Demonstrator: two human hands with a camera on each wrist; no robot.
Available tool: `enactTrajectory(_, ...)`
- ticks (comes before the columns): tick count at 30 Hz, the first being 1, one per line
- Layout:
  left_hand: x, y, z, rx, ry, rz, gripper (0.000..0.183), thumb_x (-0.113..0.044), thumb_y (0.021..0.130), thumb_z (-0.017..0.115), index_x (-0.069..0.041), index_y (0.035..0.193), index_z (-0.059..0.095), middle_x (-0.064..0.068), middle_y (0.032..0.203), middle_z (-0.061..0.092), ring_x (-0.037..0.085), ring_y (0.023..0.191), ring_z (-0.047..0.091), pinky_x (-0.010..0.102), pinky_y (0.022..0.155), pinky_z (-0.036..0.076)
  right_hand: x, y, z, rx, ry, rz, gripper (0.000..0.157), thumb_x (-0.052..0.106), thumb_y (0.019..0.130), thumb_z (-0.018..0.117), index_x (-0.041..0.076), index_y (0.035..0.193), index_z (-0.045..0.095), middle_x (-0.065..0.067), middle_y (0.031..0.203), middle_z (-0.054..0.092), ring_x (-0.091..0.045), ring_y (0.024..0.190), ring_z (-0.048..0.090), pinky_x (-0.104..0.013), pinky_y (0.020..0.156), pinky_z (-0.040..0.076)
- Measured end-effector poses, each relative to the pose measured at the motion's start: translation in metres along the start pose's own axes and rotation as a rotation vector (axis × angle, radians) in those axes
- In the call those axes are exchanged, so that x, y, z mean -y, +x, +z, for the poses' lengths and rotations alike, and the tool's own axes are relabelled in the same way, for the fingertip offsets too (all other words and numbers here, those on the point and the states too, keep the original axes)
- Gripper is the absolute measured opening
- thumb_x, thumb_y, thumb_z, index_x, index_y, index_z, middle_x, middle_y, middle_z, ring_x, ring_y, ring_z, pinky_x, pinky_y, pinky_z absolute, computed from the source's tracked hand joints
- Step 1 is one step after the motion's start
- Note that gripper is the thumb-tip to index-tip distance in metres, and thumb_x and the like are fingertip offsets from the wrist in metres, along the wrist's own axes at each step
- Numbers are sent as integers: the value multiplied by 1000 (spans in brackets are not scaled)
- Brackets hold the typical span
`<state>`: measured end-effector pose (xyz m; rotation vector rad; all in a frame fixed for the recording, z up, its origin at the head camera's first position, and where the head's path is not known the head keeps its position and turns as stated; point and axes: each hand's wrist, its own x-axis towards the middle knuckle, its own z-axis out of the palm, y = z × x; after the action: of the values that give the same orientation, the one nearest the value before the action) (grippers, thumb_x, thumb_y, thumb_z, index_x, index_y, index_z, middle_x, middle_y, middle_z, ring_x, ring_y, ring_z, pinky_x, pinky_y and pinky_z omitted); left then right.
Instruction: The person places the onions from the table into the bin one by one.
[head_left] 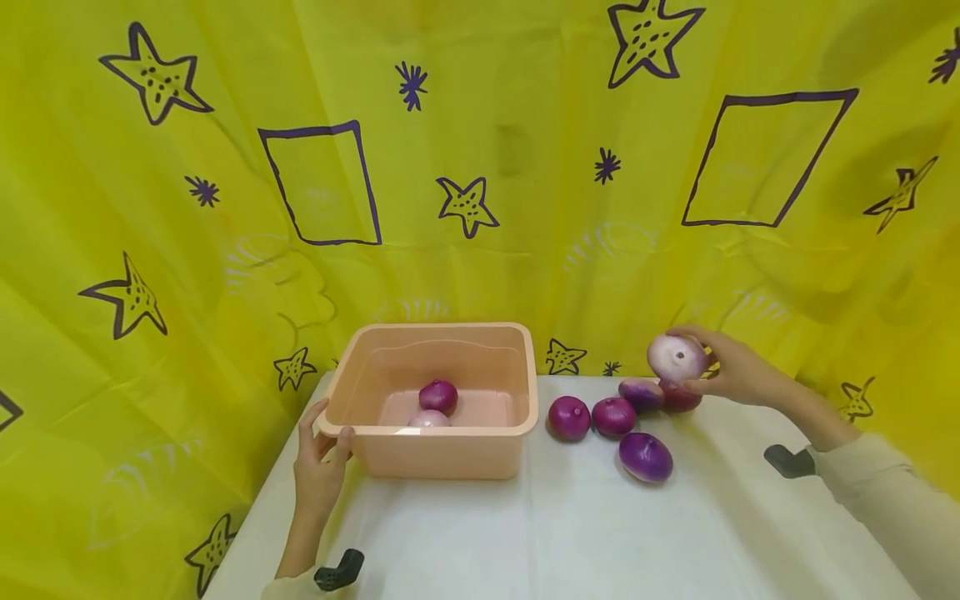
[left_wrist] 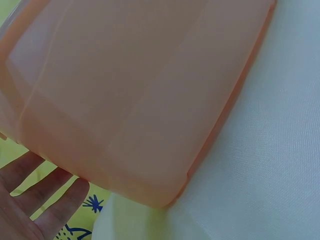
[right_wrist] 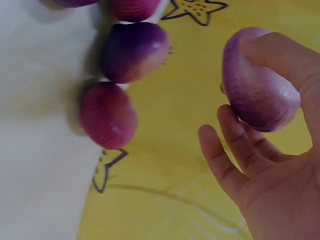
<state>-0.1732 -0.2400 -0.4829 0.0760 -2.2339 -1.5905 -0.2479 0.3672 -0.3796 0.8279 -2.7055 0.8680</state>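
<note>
In the head view, my right hand holds a pale purple-and-white onion above the far right part of the table. The right wrist view has that onion between thumb and fingers. My left hand grips the front left corner of a peach plastic tub, thumb on its front side. Along the tub's outer wall lie the left fingers. Inside the tub are a dark red onion and a paler onion, partly hidden by the front rim.
Right of the tub, several onions lie on the white table: red ones, a purple one, a purple-and-white one and a red one under the held onion. A yellow patterned curtain hangs behind.
</note>
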Motion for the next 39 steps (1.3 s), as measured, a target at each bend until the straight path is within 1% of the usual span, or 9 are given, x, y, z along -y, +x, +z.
enactTrajectory(4, 3, 0, 0, -4, 2, 4, 61, -24, 104, 62, -23, 157, 32, 19, 156, 45, -7, 105, 57, 12, 80, 54, 7, 15, -11, -45, 37, 49, 79, -1, 77, 88, -1, 145, 47, -25, 127, 58, -35, 92, 65, -25, 69, 60)
enactTrajectory(9, 3, -1, 1, 0, -13, 0, 61, -23, 104, 62, -23, 157, 31, 17, 157, 45, -8, 106, 57, 11, 80, 53, 15, 30, -18, -70, 67, 83, 81, -1, 79, 86, 0, 148, 43, -27, 130, 54, -43, 97, 64, -16, 70, 57)
enactTrajectory(16, 5, -1, 1, -8, -6, -3, 61, -25, 104, 63, -23, 157, 32, 17, 156, 45, -5, 106, 58, 13, 80, 54, 28, 39, -21, -72, 91, 131, 79, 6, 83, 85, 5, 150, 43, -24, 133, 53, -44, 102, 62, -14, 74, 55)
enactTrajectory(20, 4, -1, 0, -9, -3, -5, 61, -25, 104, 62, -23, 157, 31, 17, 157, 43, -6, 107, 57, 11, 80, 53, 30, 43, -20, -69, 99, 132, 77, 6, 84, 85, 5, 149, 43, -24, 133, 53, -44, 102, 63, -15, 74, 56)
enactTrajectory(26, 5, -2, 0, -21, 2, -6, 61, -25, 104, 63, -24, 157, 32, 17, 156, 45, -7, 105, 57, 11, 79, 53, 35, 55, -14, -51, 94, 125, 75, 8, 84, 85, 7, 148, 45, -21, 134, 54, -41, 102, 64, -20, 76, 58)
enactTrajectory(29, 4, -2, 0, -18, 6, 7, 61, -24, 104, 62, -23, 157, 32, 19, 156, 45, -8, 105, 57, 11, 79, 53, 40, 64, -10, -26, 79, 101, 75, 10, 85, 85, 8, 148, 45, -20, 133, 55, -39, 102, 65, -21, 77, 58)
enactTrajectory(32, 4, -2, 0, -18, 8, 12, 61, -24, 104, 63, -22, 157, 32, 19, 156, 45, -7, 105, 57, 11, 79, 53, 48, 76, -5, 8, 72, 57, 76, 13, 85, 85, 8, 149, 45, -20, 133, 56, -38, 101, 65, -30, 79, 61)
enactTrajectory(35, 3, -2, 1, -19, 9, 16, 61, -23, 104, 63, -23, 156, 33, 19, 155, 46, -2, 107, 58, 11, 79, 53, 58, 91, 4, 41, 81, 27, 76, 15, 85, 85, 10, 150, 45, -19, 132, 57, -36, 100, 66, -41, 81, 62)
enactTrajectory(39, 2, -1, 2, -19, 14, 28, 60, -21, 104, 62, -23, 157, 33, 17, 157, 44, 16, 112, 61, 12, 79, 54, 71, 116, 18, 91, 107, -18, 75, 13, 84, 85, 10, 148, 46, -18, 131, 59, -35, 99, 66, -49, 84, 61)
